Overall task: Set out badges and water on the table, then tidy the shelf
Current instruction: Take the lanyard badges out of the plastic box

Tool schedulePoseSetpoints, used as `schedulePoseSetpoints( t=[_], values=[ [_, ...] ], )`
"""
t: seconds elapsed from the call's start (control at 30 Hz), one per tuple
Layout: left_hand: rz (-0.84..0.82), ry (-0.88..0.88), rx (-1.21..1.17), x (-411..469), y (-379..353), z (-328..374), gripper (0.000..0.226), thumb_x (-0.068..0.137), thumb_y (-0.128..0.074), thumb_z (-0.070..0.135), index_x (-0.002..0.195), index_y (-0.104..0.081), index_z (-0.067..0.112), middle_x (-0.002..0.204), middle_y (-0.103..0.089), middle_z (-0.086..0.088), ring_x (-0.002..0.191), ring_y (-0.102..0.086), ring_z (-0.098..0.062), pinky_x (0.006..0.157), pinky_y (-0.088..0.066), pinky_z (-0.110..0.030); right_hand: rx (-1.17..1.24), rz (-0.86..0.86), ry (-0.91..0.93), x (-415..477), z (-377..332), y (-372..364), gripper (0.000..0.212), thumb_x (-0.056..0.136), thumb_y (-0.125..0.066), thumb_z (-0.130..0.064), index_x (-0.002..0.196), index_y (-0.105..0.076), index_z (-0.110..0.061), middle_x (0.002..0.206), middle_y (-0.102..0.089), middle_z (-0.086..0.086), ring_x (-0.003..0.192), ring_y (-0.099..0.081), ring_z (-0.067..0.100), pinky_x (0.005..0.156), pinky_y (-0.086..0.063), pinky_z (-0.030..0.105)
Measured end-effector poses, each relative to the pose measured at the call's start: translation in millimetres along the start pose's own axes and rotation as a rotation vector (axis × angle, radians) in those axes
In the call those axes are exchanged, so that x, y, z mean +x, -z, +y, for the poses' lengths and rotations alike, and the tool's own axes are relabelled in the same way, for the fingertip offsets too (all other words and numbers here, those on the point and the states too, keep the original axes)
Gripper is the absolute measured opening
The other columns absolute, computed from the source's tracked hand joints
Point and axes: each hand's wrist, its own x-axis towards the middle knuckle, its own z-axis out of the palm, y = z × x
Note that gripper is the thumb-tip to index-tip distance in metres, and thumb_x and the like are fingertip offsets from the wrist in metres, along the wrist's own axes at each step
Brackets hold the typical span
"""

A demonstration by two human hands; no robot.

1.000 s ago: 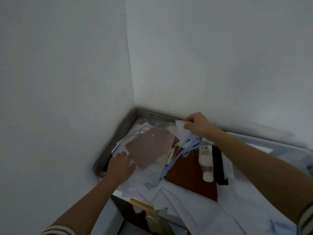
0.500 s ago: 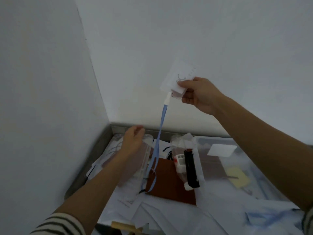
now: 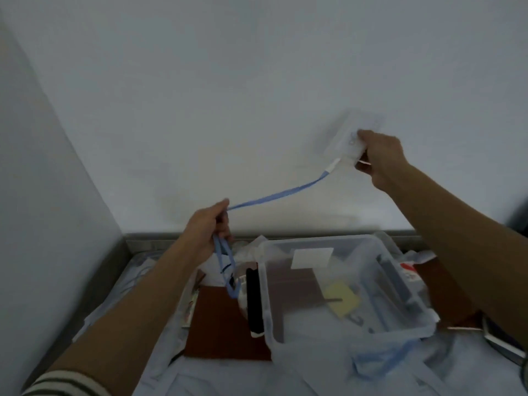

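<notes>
Badge (image 3: pixel 347 144) is pinched by the right hand (image 3: pixel 381 158) at upper right; the left hand (image 3: pixel 207 227) grips its blue strap (image 3: pixel 274 194).

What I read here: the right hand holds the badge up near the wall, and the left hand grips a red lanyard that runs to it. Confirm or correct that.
One thing is wrong: the lanyard is blue, not red, as the head view shows. The rest stands: the right hand holds the badge up near the wall, and the left hand grips the lanyard that runs to it.
</notes>
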Motion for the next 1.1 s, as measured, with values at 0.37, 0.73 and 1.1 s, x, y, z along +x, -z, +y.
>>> schedulePoseSetpoints(
  t=[0.37,0.73,1.1],
  values=[
    [-0.236,-0.093,-0.199,4.7,-119.0,36.6,0.038,0.100,-0.042,0.034,0.071,-0.053,0.011,0.068,-0.065,-0.006,0.077,-0.067,-0.025,0.083,-0.055,-0.044,-0.612,-0.399,-0.200,16.8,85.2,88.1,0.056,0.077,-0.071,0.007,0.128,-0.058,-0.011,0.115,-0.062,0.015,0.087,-0.064,0.023,0.059,-0.056,0.025],
    [-0.133,0.033,1.155,13.4,-118.1,-129.2,0.018,0.089,-0.052,0.003,0.095,-0.068,-0.001,0.087,-0.067,-0.014,0.081,-0.062,-0.024,0.062,-0.042,-0.023,-1.458,-0.798,0.172,-5.5,127.5,100.5,0.070,0.087,-0.066,-0.015,0.148,-0.034,-0.027,0.144,-0.046,0.002,0.121,-0.051,0.022,0.079,-0.038,0.020],
    [-0.412,0.121,1.696,10.3,-118.9,-160.4,0.026,0.088,-0.054,0.010,0.111,-0.059,-0.001,0.116,-0.064,-0.020,0.109,-0.061,-0.035,0.086,-0.047,-0.037,-1.755,-1.079,0.171,-8.2,178.2,106.5,0.045,0.089,-0.063,-0.016,0.132,-0.053,-0.019,0.134,-0.051,0.006,0.119,-0.050,0.025,0.097,-0.041,0.032]
  ],
)
